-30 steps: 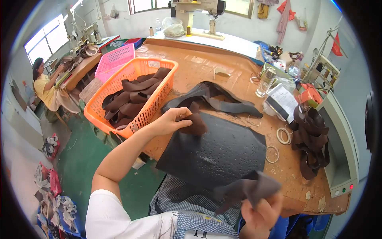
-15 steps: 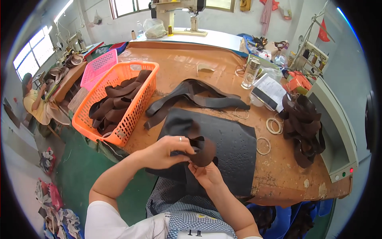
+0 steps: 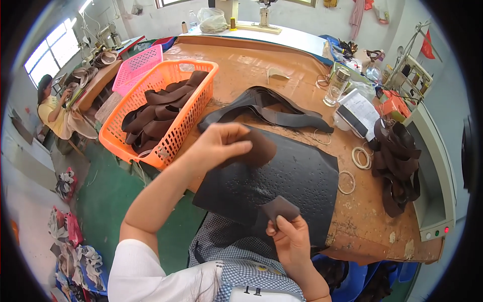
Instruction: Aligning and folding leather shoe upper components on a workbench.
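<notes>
Above a black pitted mat (image 3: 302, 176), my left hand (image 3: 221, 146) is raised, slightly smeared by motion, its fingers closed on a dark brown strip (image 3: 261, 149). Nearer my body, my right hand (image 3: 292, 239) pinches a flat brown strip end (image 3: 283, 207) between thumb and fingers. Whether the two brown parts belong to one strip, I cannot tell. Just beyond the mat lies a loose bundle of long dark strips (image 3: 297, 119). An orange basket (image 3: 173, 146) left of my left hand holds many brown strips (image 3: 163, 108).
At the right, a heap of brown strips (image 3: 397, 166) sits beside a pale metal housing (image 3: 437, 171). Cream rings (image 3: 361, 158), a glass bottle (image 3: 337, 88) and papers (image 3: 358, 113) lie nearby. A pink basket (image 3: 138, 65) stands behind the orange one. A person (image 3: 53, 108) sits far left.
My hands were together over the mat around a looped brown strip. Now they are apart: the left has gone up and away with brown material, the right toward my body. The view has shifted.
</notes>
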The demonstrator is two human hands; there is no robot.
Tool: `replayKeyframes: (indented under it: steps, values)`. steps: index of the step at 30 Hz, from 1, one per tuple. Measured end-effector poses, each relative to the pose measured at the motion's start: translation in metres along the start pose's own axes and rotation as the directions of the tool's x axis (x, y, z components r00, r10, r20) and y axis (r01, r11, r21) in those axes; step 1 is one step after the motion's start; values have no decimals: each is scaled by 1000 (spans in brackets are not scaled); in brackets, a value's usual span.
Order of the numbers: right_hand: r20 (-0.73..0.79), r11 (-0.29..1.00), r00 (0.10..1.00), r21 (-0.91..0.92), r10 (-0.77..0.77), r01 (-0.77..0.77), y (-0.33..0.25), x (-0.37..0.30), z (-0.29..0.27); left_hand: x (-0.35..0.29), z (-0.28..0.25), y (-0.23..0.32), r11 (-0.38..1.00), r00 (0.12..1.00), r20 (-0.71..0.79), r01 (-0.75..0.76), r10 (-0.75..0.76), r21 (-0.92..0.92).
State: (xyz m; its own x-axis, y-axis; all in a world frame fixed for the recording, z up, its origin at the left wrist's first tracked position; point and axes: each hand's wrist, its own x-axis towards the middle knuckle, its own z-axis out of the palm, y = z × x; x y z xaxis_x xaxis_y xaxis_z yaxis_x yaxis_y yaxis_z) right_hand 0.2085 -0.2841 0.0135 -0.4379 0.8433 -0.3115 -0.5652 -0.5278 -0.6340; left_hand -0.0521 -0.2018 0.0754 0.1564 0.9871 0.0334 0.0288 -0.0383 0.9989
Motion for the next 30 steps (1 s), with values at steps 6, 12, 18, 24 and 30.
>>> replayKeyframes:
  steps: [6,12,18,24,30]
  values:
    - [-85,981,996,191,8,8,1,23,-7,19,25,28,966,954,208,-239,215,99]
    - [50,884,999,465,11,-33,41,64,-25,-39,66,-13,874,873,414,-393,256,288]
    - [97,955,995,296,-5,-24,49,62,-54,-72,67,-45,942,995,72,-88,68,323]
    - [104,988,994,152,18,-34,43,47,-56,-82,76,-62,994,992,-69,109,-108,17]
    - [123,996,992,69,43,-52,43,39,-70,-85,81,-73,991,991,3,136,-136,-11]
